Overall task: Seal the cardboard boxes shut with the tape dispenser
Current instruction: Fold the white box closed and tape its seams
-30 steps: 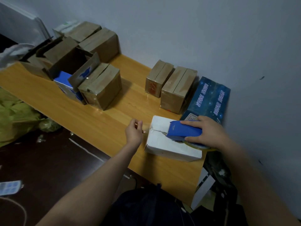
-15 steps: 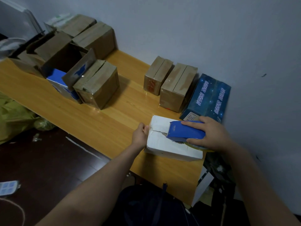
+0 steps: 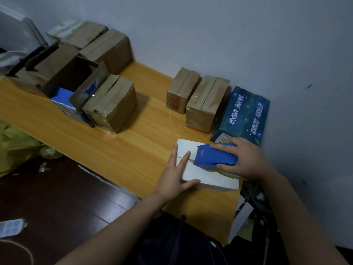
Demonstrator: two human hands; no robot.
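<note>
White box (image 3: 202,174) sits at near right corner of table (image 3: 133,150), top seam visible. Left hand (image 3: 175,173) lies flat on box's left end, fingers straight, thumb along near side. Right hand (image 3: 246,159) wraps blue tape dispenser (image 3: 215,154), which rests on box top over the seam, nose pointing left. Starry dark blue box (image 3: 246,115) just behind, against wall. Two taped brown boxes (image 3: 196,96) beside it, touching. Further left: another taped brown box (image 3: 112,104) next to an open carton (image 3: 70,77).
</note>
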